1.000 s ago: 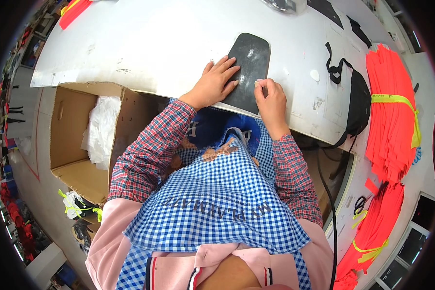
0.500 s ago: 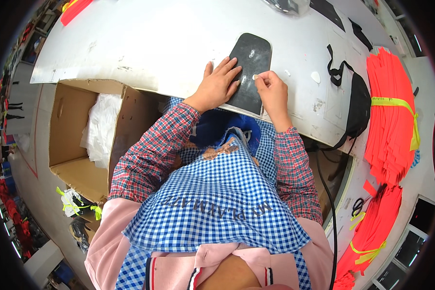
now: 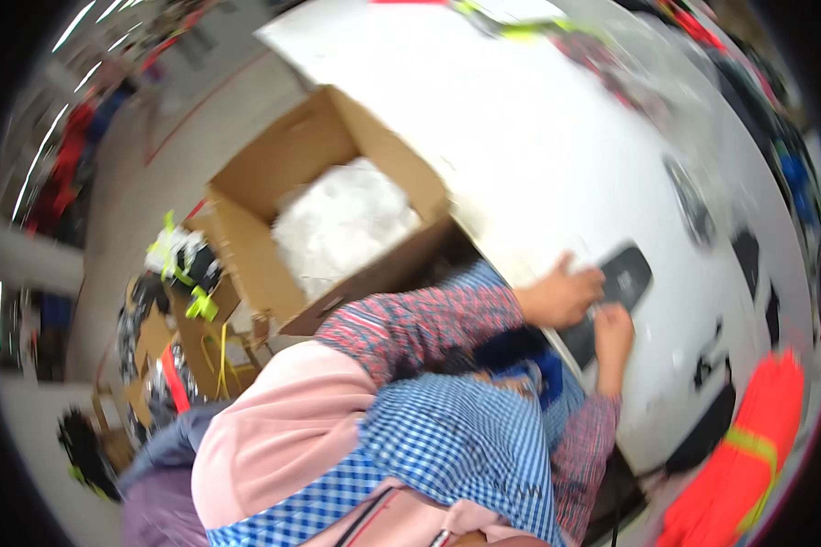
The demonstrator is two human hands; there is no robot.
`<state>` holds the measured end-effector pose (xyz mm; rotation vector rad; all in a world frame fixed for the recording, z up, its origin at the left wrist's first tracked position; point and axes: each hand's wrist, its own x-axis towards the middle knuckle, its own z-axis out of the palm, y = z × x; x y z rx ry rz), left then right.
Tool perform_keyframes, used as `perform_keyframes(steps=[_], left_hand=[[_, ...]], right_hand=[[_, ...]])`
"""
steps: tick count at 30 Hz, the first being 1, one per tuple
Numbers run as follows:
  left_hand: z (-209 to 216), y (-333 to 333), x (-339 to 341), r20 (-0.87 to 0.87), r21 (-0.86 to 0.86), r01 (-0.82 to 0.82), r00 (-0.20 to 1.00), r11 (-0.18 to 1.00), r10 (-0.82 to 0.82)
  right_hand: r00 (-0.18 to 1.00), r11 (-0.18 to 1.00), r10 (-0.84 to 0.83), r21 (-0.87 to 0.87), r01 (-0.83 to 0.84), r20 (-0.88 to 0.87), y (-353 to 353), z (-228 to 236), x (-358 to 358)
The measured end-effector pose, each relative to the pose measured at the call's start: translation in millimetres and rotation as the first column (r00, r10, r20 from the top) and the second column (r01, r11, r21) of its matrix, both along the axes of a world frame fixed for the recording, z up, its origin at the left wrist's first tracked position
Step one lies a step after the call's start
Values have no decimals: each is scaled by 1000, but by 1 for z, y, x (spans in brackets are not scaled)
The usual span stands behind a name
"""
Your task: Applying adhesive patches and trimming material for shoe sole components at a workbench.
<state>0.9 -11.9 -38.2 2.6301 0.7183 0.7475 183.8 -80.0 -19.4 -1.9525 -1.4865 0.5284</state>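
A black rounded flat panel [image 3: 631, 272] lies near the edge of the white table [image 3: 520, 155]. My left hand [image 3: 564, 294] rests on the panel, its thumb apart and its fingers stretched out, though smeared by motion. Beside it my right hand [image 3: 614, 333] is closed in a pinch over the panel. A tiny whitish piece [image 3: 597, 311] shows at its fingertips, too blurred to tell its kind. Both hands cover part of the panel.
An open cardboard box [image 3: 237, 196] with crumpled white sheets [image 3: 347, 223] stands left of the table. Clear plastic [image 3: 675, 91] lies at the far side. A black strapped piece [image 3: 702, 428] and a bundle of orange strips [image 3: 734, 456] are at right. Bagged goods [image 3: 181, 255] sit at left.
The whole view has swung to the left, so table, panel and hands appear farther right and lower. My hands stay at the panel, the left spread on it, the right pinching.
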Motion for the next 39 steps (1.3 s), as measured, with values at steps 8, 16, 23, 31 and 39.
perform_keyframes(steps=[8, 16, 23, 31, 39], left_hand=[[-11, 0, 2, 80, -44, 15, 997, 999, -12], [-5, 1, 1, 52, -62, 7, 999, 998, -4], [-4, 2, -2, 21, -51, 31, 999, 998, -30], [12, 0, -8, -61, 24, -3, 998, 1000, 4], [13, -1, -8, -95, 6, -18, 995, 1000, 18]], right_hand=[[992, 998, -28, 50, 22, 120, 11, -19, 15], [999, 998, -31, -48, 31, 8, 16, -1, 7], [976, 993, 41, -103, -65, -215, 16, -8, 23], [920, 957, -268, 32, 288, -286, 57, 4, 32], [974, 970, -228, -83, 229, 20, 80, 10, 38]])
